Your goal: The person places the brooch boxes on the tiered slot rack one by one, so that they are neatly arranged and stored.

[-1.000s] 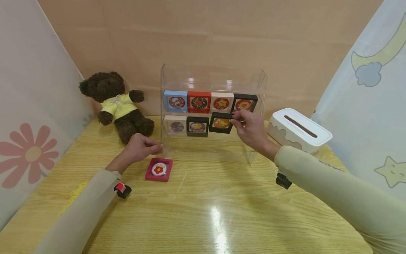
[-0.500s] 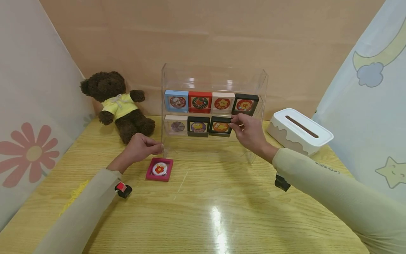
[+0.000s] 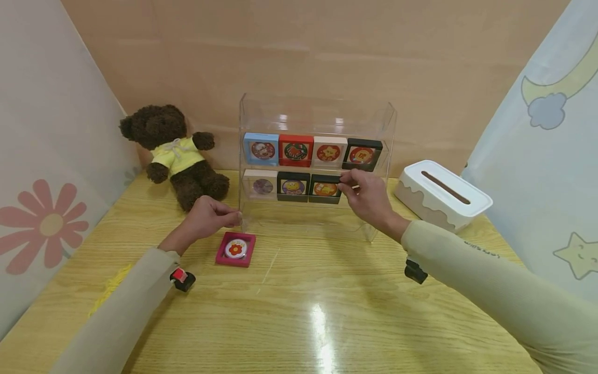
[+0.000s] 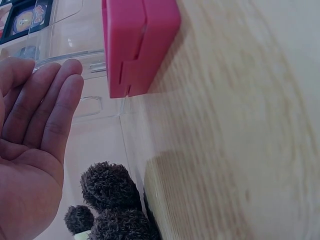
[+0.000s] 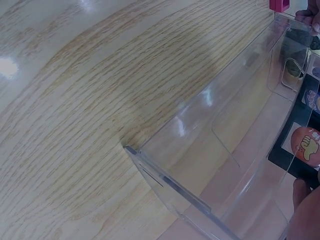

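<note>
A clear acrylic tiered rack (image 3: 317, 221) stands on the table. My left hand (image 3: 205, 217) pinches its left front edge between thumb and forefinger; in the left wrist view the other fingers (image 4: 60, 107) are extended. The right hand (image 3: 371, 197) pinches the right edge of a black square badge frame (image 3: 325, 189) with an orange round badge. That frame sits in the lower filled tier, beside a black frame with a yellow figure (image 3: 293, 187) and a pale frame (image 3: 259, 185). A magenta frame with a red flower badge (image 3: 235, 249) lies flat below my left hand.
The upper tier holds a blue frame (image 3: 261, 149), a red frame (image 3: 296, 150), a cream frame (image 3: 329, 152) and another black frame (image 3: 362, 155). A brown teddy bear (image 3: 175, 156) sits at left, a white tissue box (image 3: 441, 192) at right. Yellow strands (image 3: 110, 290) lie by the left sleeve.
The black frame in my right hand has gone from tilted and slightly raised to sitting level in the tier, lower down. The left hand has kept its place on the rack.
</note>
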Demonstrator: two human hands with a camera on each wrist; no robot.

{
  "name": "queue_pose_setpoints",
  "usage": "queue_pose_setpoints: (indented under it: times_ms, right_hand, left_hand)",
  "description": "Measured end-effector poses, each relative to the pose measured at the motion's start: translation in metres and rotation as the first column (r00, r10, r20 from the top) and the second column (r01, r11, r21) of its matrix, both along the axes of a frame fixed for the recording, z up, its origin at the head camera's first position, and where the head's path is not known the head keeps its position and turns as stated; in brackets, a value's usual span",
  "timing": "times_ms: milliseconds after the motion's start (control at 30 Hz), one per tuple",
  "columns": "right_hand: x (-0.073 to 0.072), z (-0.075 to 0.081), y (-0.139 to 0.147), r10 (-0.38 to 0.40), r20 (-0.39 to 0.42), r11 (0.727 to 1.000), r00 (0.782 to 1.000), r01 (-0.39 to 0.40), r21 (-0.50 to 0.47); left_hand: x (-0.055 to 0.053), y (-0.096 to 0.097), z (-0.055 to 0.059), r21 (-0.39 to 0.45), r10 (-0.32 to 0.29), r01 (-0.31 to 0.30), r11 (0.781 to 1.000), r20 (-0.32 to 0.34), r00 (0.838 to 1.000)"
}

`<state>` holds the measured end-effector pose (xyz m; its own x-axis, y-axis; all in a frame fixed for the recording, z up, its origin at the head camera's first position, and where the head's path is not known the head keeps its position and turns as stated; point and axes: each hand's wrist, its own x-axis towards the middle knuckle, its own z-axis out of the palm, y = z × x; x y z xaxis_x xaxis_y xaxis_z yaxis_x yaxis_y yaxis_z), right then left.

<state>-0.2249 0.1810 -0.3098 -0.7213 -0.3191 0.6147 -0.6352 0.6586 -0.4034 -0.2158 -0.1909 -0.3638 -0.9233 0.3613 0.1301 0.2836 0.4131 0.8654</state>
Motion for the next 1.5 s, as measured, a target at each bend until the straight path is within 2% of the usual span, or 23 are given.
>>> queue_pose_setpoints:
  times_ms: [200, 600, 867, 1067, 1300, 1400, 1500]
  right_hand:
    - [0.001, -0.001, 0.000, 0.009, 0.005, 1.000, 1.000, -0.009, -0.006]
    - [0.001, 0.000, 0.003, 0.001, -0.037, 1.000, 0.999, -0.001, 0.012]
    - [-0.001, 0.001, 0.003, -0.036, -0.134, 0.998, 0.990, 0.028, -0.057]
    - [0.010, -0.006, -0.009, 0.011, -0.168, 0.990, 0.986, -0.034, -0.136]
    - [0.035, -0.021, -0.036, 0.131, -0.100, 0.978, 0.986, -0.145, -0.151]
    - [0.045, -0.028, -0.048, 0.176, -0.031, 0.971, 0.984, -0.178, -0.159]
    - [0.055, -0.038, -0.058, 0.212, 0.076, 0.967, 0.974, -0.198, -0.157]
  left_hand:
    - [0.001, 0.002, 0.000, -0.012, 0.001, -0.001, 1.000, -0.001, 1.000]
    - [0.001, 0.002, -0.001, -0.019, 0.000, 0.000, 1.000, 0.000, 1.000]
    - [0.001, 0.002, 0.001, -0.037, 0.021, -0.021, 0.999, -0.003, 1.000]
    - [0.000, 0.001, 0.000, -0.040, 0.023, -0.023, 0.999, 0.003, 1.000]
    - [-0.001, 0.000, 0.002, -0.016, 0.001, -0.001, 1.000, -0.011, 1.000]
    - [-0.001, -0.001, 0.002, -0.011, -0.004, 0.004, 1.000, -0.006, 1.000]
    - [-0.001, -0.001, 0.002, -0.019, 0.001, -0.002, 1.000, -0.009, 1.000]
